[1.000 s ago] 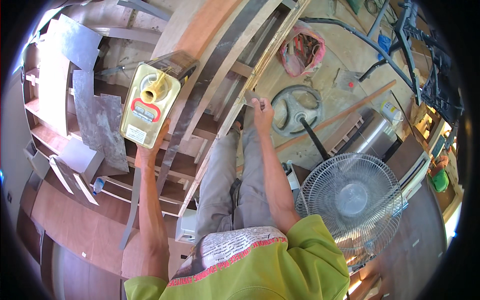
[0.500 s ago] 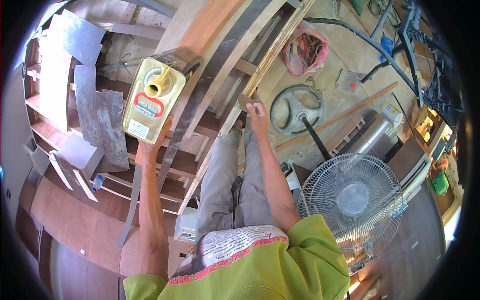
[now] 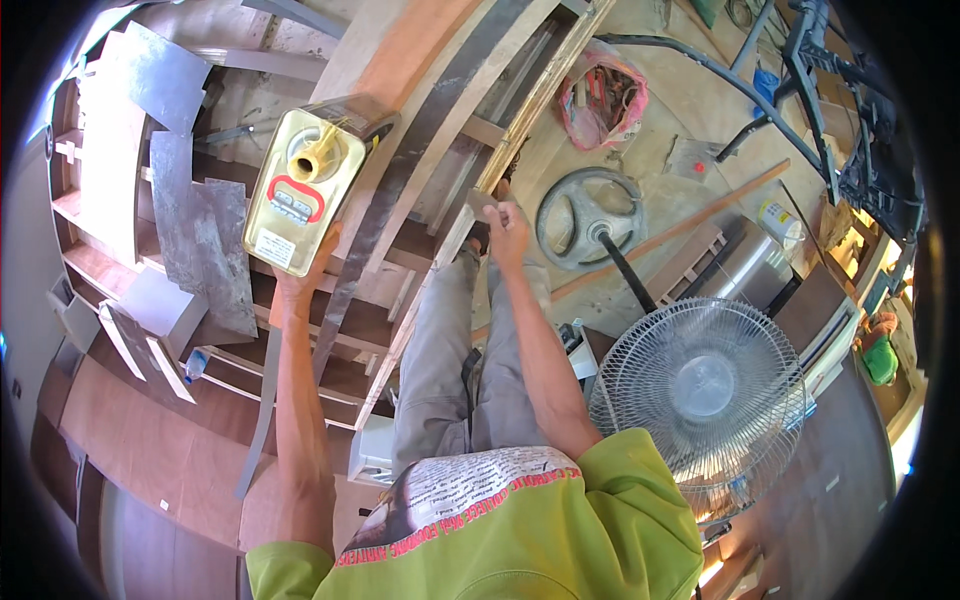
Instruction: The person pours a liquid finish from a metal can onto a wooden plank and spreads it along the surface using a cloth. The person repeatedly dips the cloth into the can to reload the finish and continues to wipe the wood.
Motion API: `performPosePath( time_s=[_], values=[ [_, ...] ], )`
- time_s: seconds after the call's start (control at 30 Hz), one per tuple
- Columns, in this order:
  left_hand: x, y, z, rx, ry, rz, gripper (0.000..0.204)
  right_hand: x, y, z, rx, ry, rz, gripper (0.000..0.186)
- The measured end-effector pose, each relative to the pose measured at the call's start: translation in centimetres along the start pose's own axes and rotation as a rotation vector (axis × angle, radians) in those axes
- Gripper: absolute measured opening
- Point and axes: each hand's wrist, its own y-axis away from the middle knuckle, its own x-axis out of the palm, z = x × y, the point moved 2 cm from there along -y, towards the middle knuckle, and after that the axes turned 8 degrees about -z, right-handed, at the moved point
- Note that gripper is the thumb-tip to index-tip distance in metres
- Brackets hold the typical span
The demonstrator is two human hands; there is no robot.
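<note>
A rectangular, gold-coloured metal can point(image 3: 262, 215) with a red handle and a yellow-crusted spout rests tilted over the wooden framework. My left hand point(image 3: 303, 272) is closed around the can's lower right corner, its palm partly hidden beneath it. Between the pinched fingers of my right hand point(image 3: 508, 235) is a small flat brown piece point(image 3: 481, 203), thin like a laminate offcut or a spreader. This piece sits against the light wooden edge point(image 3: 520, 125) of the curved frame. A dark strip point(image 3: 375, 215) runs along the frame between my two hands.
A standing fan point(image 3: 700, 390) with a round grey base point(image 3: 590, 215) is at my right. Beyond it lie a pink bag of scraps point(image 3: 603, 100) and a black metal frame point(image 3: 810, 120). Grey sheets point(image 3: 205, 230) lean on shelving at left. A long wooden strip point(image 3: 680, 225) crosses the floor.
My right hand has shifted slightly left and down, and the flat piece has turned, looking lighter. My left hand keeps its hold on the can, which has barely moved.
</note>
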Motion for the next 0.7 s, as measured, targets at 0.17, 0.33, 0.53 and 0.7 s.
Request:
performPosePath(
  time_s=[0.17, 0.33, 0.53, 0.7],
  values=[
    [0.1, -0.1, -0.6, 0.029, -0.058, 0.015, 0.036, -1.9, -2.0, -0.9, -0.027, 0.122, -0.075, 0.029],
    [-0.1, -0.3, -0.8, 0.211, -0.175, 0.013, 0.035, -3.9, -1.9, -0.2, 0.001, 0.092, -0.054, 0.027],
    [0.4, 0.1, -1.1, -0.137, 0.142, -0.077, 0.035, -1.7, 0.1, -0.6, 0.201, -0.08, 0.213, 0.027],
    [0.3, 0.3, -1.3, -0.133, 0.078, -0.052, 0.034, -1.8, 1.2, -2.5, 0.305, -0.144, 0.121, 0.023]
  ],
)
